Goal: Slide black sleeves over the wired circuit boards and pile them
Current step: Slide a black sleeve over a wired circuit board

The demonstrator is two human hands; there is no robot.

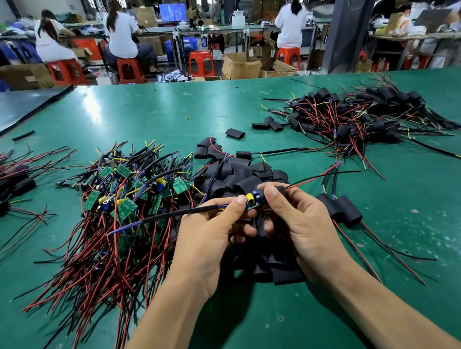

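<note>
Left grip [210, 233] tight on circuit board [253, 201], right grip [299, 218] tight on black sleeve [281, 189] alongside.

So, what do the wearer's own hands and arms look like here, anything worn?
Two bare hands, left hand and right hand: no gloves, rings, watch or wrist strap. Both forearms are bare to the frame's bottom edge, no clothing sleeves in view. Fingernails short, unpainted.

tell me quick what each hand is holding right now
Left hand: pinching the wired circuit board.
Right hand: pinching a black sleeve at the board's other end.
</note>
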